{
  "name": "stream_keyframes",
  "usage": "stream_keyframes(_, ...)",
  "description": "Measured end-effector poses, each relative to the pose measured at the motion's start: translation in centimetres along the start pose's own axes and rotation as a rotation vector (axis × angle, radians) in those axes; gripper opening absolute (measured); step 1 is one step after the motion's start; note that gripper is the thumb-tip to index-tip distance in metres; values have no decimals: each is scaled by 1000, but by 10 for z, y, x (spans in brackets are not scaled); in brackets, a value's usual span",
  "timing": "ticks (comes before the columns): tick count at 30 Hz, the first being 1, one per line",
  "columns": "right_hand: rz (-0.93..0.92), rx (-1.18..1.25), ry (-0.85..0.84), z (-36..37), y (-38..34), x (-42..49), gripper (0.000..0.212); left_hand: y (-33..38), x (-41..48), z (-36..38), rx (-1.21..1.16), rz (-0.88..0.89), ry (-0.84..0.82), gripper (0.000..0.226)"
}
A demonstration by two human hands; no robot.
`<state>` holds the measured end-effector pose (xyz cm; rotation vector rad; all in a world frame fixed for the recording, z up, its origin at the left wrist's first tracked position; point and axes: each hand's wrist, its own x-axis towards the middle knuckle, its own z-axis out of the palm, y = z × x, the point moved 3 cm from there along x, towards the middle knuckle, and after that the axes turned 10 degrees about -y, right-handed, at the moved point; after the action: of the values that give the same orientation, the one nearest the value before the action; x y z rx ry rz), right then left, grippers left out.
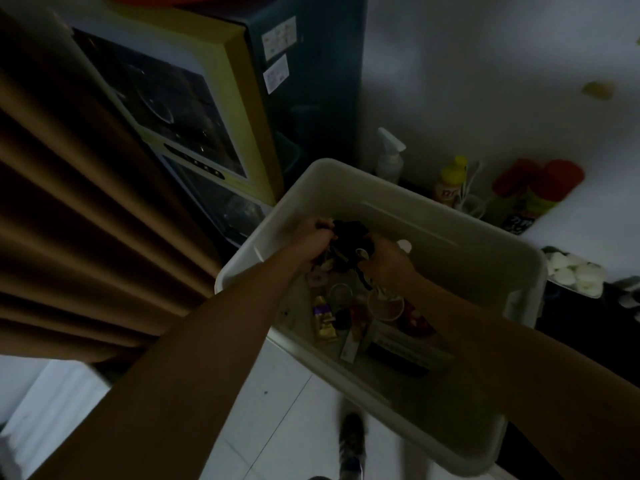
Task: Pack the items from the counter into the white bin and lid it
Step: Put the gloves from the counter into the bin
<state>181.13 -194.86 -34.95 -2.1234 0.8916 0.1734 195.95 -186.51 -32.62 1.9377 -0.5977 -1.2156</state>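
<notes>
The white bin point(485, 244) stands open in the middle of the dim head view, with no lid in sight. Both my hands are inside it, near its far left corner. My left hand point(311, 237) and my right hand point(388, 261) are closed on a dark bundle point(349, 237) held between them, which looks like black cloth or cord. Beneath the hands lie several small items: a gold and purple tube point(323, 320), a round cup point(384, 304) and a flat box point(405, 348).
On the counter behind the bin stand a spray bottle point(389, 157), a yellow-capped bottle point(450, 181) and red-capped cans point(543, 188). A tray of white round pieces point(575, 271) sits at the right. A glass-door cabinet point(180, 109) and brown curtain point(69, 220) fill the left.
</notes>
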Motion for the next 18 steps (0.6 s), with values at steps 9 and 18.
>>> stream_keyframes(9,11,-217,-13,21,-2,23,44,-22,30,1,41,-57,-10,23)
stream_keyframes(18,52,-181,-45,35,6,44,38,-37,41,1,133,-80,-44,31)
